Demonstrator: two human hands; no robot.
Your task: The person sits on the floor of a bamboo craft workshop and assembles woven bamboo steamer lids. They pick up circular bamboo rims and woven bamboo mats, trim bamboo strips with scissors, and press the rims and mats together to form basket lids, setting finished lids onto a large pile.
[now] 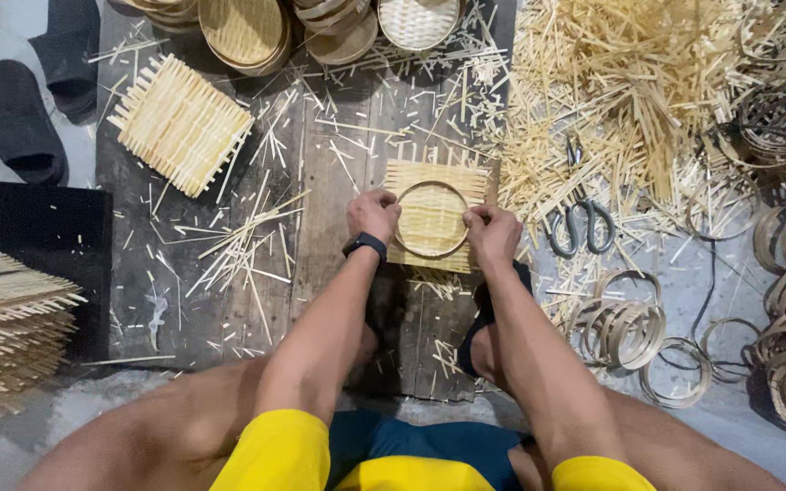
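Dark wooden boards (pixel 320 182) carry a woven bamboo mat (pixel 436 216); my left hand (pixel 373 215) and right hand (pixel 492 234) press a bamboo ring (pixel 432 253) on it, fingers closed on its rim.

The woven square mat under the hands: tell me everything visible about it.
The woven square mat is pale yellow and looks plaited from thin flat bamboo strips, with loose strip ends sticking out along its edges. It lies flat on the dark wooden board. A thin round hoop rests on top of it, framing its middle. The left hand grips the hoop's left side and the right hand its right side, pressing on the mat.
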